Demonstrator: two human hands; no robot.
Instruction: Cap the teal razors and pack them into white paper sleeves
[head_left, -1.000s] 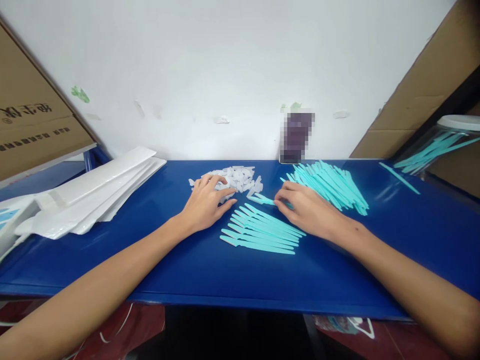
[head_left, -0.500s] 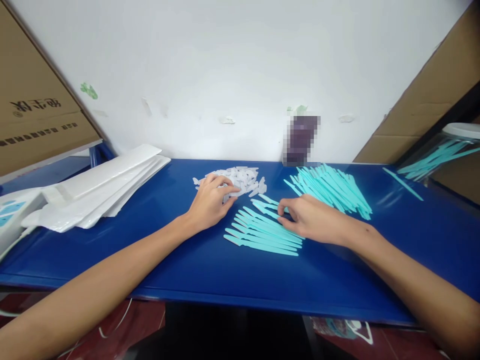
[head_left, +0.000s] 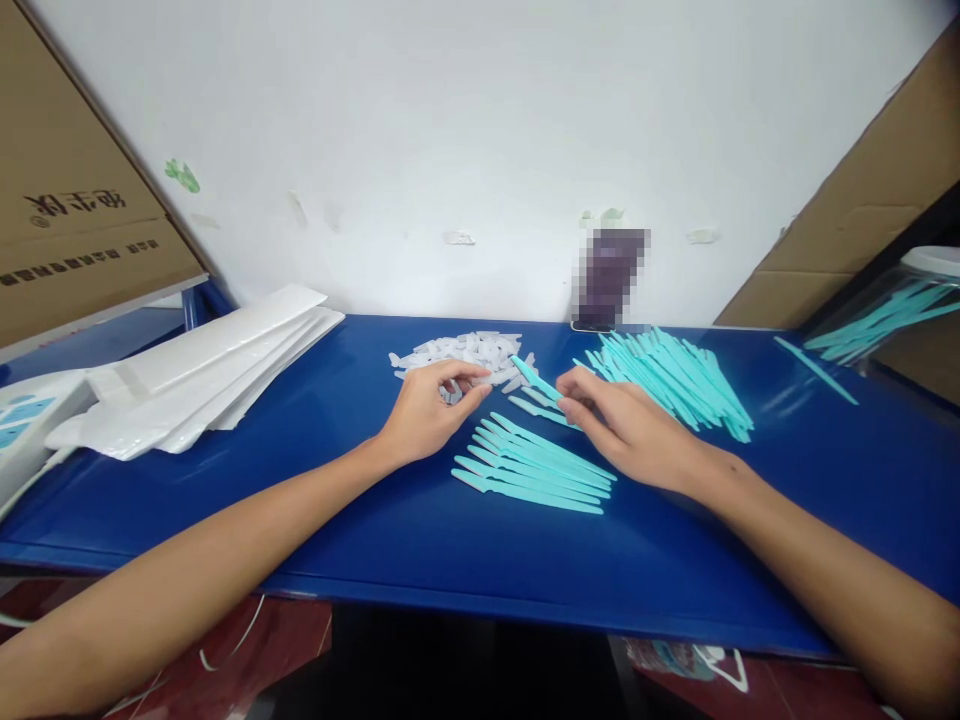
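My right hand (head_left: 626,425) pinches a turquoise plastic stick (head_left: 534,378) and holds its tip raised off the blue table (head_left: 420,540). My left hand (head_left: 429,412) is curled, thumb and forefinger pinched on a small white cap (head_left: 469,384) at the edge of the pile of white caps (head_left: 457,352). Between the hands lies a neat row of turquoise sticks (head_left: 532,465). A loose heap of turquoise sticks (head_left: 675,375) sits behind my right hand.
A stack of white plastic bags (head_left: 195,375) lies at the left. Cardboard boxes (head_left: 67,210) lean at both sides. A clear jar of turquoise sticks (head_left: 892,310) lies at the far right, with one stray stick (head_left: 817,370) near it. A blurred dark object (head_left: 609,275) stands against the wall.
My right hand has picked a stick up from beside the row and tilted its tip upward. My left hand has drawn back from the cap pile with a cap pinched.
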